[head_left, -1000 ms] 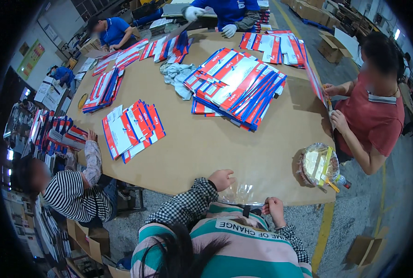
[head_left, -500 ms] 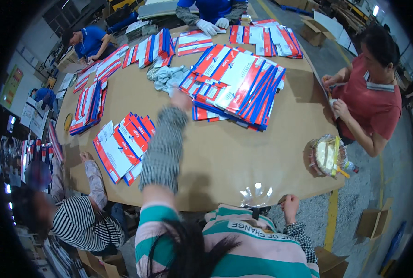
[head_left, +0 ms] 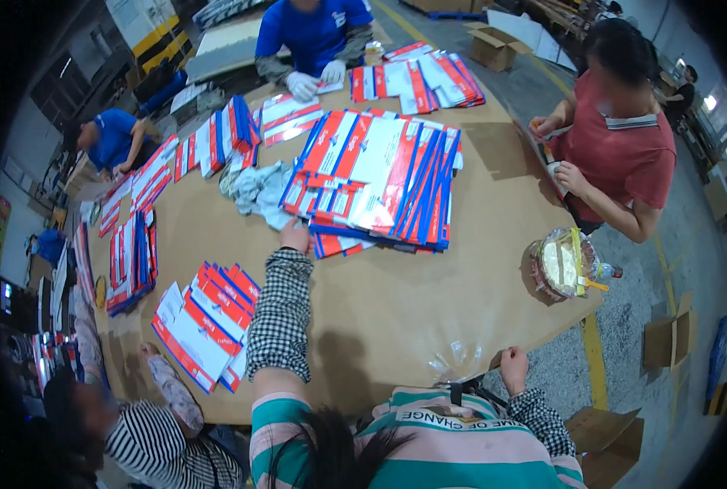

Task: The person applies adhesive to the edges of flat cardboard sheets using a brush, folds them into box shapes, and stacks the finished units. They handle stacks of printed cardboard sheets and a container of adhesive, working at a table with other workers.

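My left arm, in a checked black-and-white sleeve, stretches across the table. At the near left corner of a big stack of flat red, white and blue cartons [head_left: 371,175] is my left hand [head_left: 295,235], beside a crumpled pale grey-blue cloth [head_left: 261,191]. Its fingertips are hidden, so what it grips, if anything, does not show. My right hand [head_left: 513,368] rests by the table's near right edge, fingers curled in a loose fist with nothing seen in it. A fanned pile of the same cartons [head_left: 208,326] lies left of my left forearm.
More carton piles [head_left: 420,81] line the far side and left side of the brown table [head_left: 404,310]. A clear round tub [head_left: 561,262] stands at the right edge; clear plastic film [head_left: 459,359] lies near me. Co-workers stand around: far side, right [head_left: 624,155] and left [head_left: 167,440].
The whole view has shifted, with the far side's things now further left. My left hand, smeared before, shows more sharply by the stack's corner. My right hand stays by the table edge.
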The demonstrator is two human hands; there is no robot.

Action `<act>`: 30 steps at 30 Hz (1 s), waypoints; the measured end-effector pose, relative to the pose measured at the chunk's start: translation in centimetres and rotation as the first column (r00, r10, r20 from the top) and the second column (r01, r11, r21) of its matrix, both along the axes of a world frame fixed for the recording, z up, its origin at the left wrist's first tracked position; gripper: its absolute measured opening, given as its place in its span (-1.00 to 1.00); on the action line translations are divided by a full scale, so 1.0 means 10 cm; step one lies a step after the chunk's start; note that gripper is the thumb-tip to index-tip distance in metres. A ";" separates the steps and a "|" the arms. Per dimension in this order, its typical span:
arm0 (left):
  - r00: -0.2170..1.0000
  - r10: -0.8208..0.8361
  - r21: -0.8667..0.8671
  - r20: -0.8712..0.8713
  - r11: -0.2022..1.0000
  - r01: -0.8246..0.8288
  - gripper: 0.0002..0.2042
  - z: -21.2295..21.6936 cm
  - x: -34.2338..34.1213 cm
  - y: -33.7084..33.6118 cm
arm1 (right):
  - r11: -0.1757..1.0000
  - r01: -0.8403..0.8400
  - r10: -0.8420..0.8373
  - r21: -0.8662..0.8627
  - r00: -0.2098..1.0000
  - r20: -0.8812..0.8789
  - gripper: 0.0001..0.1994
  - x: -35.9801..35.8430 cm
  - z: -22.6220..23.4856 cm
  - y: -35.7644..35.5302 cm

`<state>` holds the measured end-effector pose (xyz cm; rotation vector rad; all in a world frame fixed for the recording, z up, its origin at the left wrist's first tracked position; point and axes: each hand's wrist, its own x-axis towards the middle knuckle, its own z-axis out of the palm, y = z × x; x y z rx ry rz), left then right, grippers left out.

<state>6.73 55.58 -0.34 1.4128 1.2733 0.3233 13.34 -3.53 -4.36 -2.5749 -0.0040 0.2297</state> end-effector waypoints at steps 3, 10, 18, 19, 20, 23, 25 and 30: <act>0.998 0.034 0.031 -0.058 0.999 -0.032 -0.34 -0.31 -0.17 0.06 | 1.000 -0.001 0.001 0.010 1.000 -0.025 -0.76 -0.02 0.11 0.07; 0.977 -0.011 0.086 0.213 0.996 -0.007 -0.51 0.46 -0.67 1.64 | 0.985 -0.060 0.087 0.164 0.983 -0.161 -0.73 0.15 -0.18 -0.03; 0.962 -0.160 0.130 0.221 0.983 0.133 -0.74 -0.44 -0.48 -1.88 | 0.910 0.038 0.173 0.412 0.870 -0.462 -0.74 0.25 0.06 -0.31; 0.958 -0.172 0.146 0.231 0.979 0.141 -0.72 -0.53 -0.46 -2.29 | 0.875 0.076 0.222 0.479 0.816 -0.534 -0.75 0.27 0.13 -0.36; 0.957 -0.264 0.370 0.119 0.906 0.204 -0.68 -0.67 -0.46 -2.67 | 0.854 0.060 0.279 0.517 0.786 -0.551 -0.75 0.30 0.18 -0.43; 0.915 -0.389 0.486 -0.109 0.782 0.390 -0.54 -0.60 -0.26 -3.66 | 0.814 0.060 0.366 0.577 0.718 -0.592 -0.76 0.51 0.16 -0.70; 0.871 -0.403 0.541 -0.282 0.682 0.491 -0.47 -0.46 -0.11 -4.17 | 0.815 0.061 0.382 0.576 0.690 -0.614 -0.76 0.71 0.14 -0.98; 0.801 -0.227 0.570 -0.554 0.597 0.564 -0.33 -0.48 0.22 -4.84 | 0.845 0.090 0.324 0.527 0.699 -0.638 -0.74 1.42 0.00 -1.59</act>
